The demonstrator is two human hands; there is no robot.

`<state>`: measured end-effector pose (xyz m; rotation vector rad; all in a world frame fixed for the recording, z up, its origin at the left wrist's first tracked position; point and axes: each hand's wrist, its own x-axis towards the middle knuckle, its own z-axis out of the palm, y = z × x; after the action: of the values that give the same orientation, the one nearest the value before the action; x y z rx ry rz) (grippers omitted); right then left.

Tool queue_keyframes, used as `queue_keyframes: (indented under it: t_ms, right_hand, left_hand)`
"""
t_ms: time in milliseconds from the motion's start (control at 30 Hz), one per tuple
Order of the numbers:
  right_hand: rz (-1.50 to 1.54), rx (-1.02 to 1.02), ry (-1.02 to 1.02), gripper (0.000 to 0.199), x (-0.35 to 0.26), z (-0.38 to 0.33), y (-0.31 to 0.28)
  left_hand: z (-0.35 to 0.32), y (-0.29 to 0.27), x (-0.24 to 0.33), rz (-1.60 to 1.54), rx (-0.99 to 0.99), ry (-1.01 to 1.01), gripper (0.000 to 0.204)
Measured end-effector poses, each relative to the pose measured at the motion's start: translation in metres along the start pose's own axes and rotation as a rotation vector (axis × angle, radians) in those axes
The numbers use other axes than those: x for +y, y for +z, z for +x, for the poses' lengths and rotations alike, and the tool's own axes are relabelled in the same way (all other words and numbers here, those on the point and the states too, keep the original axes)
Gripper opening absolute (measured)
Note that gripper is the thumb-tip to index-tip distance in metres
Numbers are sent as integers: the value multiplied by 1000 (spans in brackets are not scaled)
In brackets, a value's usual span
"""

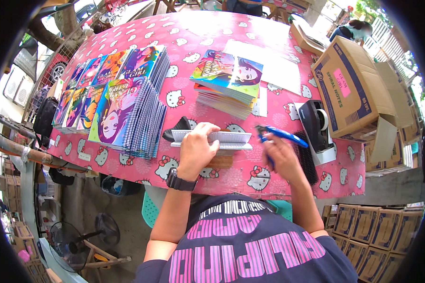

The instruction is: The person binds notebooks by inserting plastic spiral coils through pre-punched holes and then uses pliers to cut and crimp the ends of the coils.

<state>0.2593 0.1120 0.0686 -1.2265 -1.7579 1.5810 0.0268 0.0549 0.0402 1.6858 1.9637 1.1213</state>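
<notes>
At the near edge of the pink patterned table, your left hand is lying palm-down on a white spiral-bound booklet, fingers curled together over its far edge and pressing it flat. Your left forearm is rising almost straight from the lower edge, with a black wristwatch sitting at the wrist. The booklet is lying crosswise just in front of you, partly on a small brown board, with a black clip-like object touching its left end.

Your right hand is closing around a blue-handled tool, probably a cutter or plier, though blur is hiding its exact form. The tool is pointing up and left, its tip sitting just beside the booklet's right end. Your right forearm is angling in from the lower right, wrist bent inward toward the booklet.

A black comb binding strip is lying just right of that hand, and a black tape dispenser is standing beyond it. A stack of colourful notebooks is sitting behind the booklet, well apart from your hands. Rows of similar notebooks are covering the table's left part. An open cardboard box is resting at the right edge.
</notes>
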Motion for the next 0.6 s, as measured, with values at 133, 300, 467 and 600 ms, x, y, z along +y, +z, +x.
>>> queue_keyframes:
  t_ms: [133, 300, 467, 600]
  right_hand:
    - [-310, -141, -166, 27, -21, 2, 41]
    - [-605, -3, -281, 30, -5, 17, 52]
    - [-695, -74, -133, 29, -18, 22, 57]
    - [-722, -32, -131, 29, -20, 19, 62]
  left_hand:
    - [0, 11, -2, 5, 76, -10, 17]
    - [0, 21, 0, 69, 183, 37, 13]
    - [-2, 21, -4, 97, 198, 53, 13]
    - [-4, 20, -3, 88, 186, 80, 12]
